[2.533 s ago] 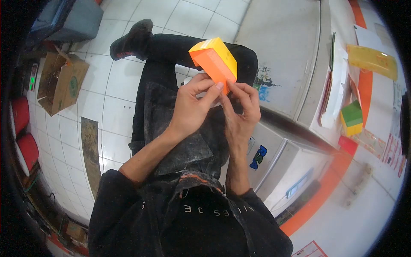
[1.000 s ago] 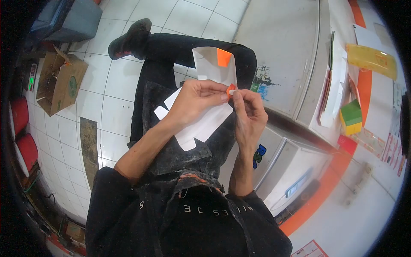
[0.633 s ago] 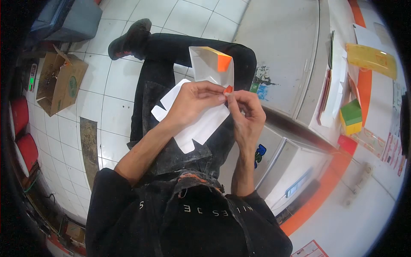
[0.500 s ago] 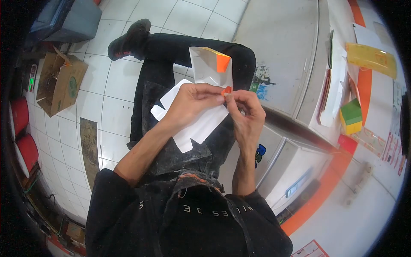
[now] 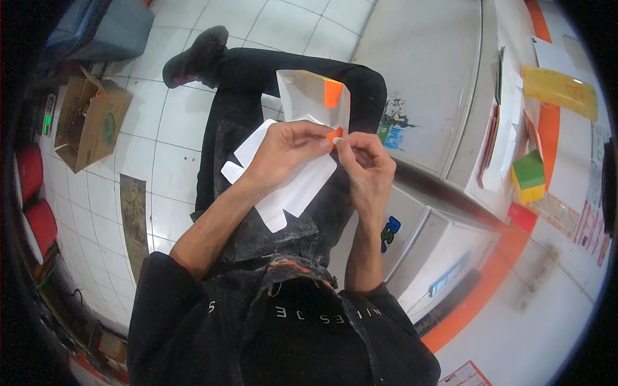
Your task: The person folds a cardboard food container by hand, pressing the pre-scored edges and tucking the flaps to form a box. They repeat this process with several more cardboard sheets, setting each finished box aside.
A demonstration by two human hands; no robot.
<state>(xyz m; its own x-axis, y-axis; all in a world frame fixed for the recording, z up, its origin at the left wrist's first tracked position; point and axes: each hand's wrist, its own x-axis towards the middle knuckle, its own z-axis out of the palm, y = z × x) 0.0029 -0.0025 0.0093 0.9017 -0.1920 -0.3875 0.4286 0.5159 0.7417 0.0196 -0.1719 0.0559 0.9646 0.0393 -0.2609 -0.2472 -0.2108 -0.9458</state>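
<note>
A partly folded paper box lies over my lap, its inside white and its outer flaps orange and yellow. One end stands up as a wall beyond my hands, and the notched flaps spread toward my body. My left hand pinches the box at a small orange tab. On the other side of that tab, the thumb and fingers of my right hand are closed on the same edge. Part of the box's middle is hidden behind my hands.
An open brown carton stands on the tiled floor to the left, near red seats. On the right are a white cabinet and a green-and-yellow box beside stacked papers. A blue-grey bin is at upper left.
The box has shifted slightly left and its raised wall has tilted a little. More of the orange tab now shows between my fingers. Both hands keep their pinch.
</note>
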